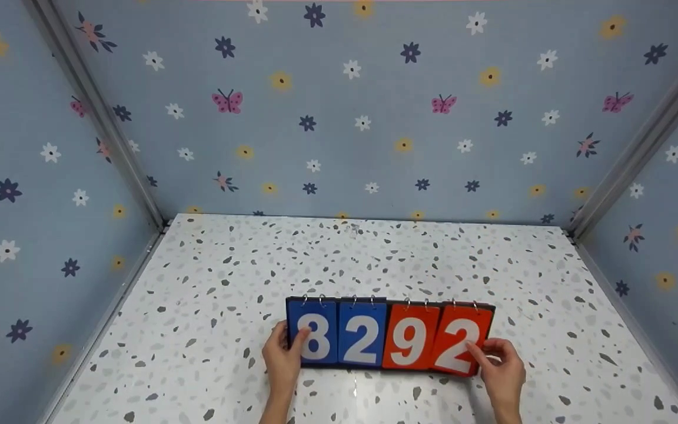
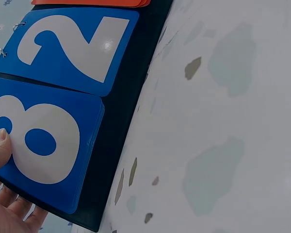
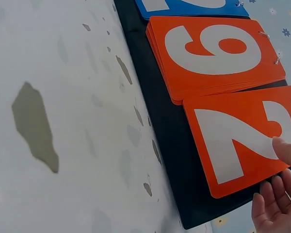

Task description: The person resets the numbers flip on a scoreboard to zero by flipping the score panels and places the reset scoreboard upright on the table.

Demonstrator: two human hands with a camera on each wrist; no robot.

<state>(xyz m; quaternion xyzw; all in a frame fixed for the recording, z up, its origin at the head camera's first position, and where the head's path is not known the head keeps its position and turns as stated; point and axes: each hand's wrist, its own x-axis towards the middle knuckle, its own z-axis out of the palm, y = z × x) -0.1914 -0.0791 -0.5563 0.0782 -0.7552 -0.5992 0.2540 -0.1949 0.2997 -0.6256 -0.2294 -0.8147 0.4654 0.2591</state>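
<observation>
A flip scoreboard (image 1: 361, 366) with a dark backing shows 8 and 2 on blue cards, then 9 and 2 on red-orange cards. At its left end my left hand (image 1: 285, 356) grips the board, thumb on the blue 8 card (image 2: 63, 194) and fingers behind the edge. My right hand (image 1: 501, 368) holds the other end, with its thumb on the red-orange 2 card (image 3: 254, 167) and its fingers curled at the backing's edge. That card hangs slightly askew from its rings. Between them are the blue 2 card (image 2: 94, 73) and the red-orange 9 card (image 3: 157, 29).
Under the board lies a white speckled tabletop (image 1: 227, 271). Blue walls with flowers and butterflies stand behind it (image 1: 339, 141) and on both sides, joined by grey metal corner posts (image 1: 97, 112).
</observation>
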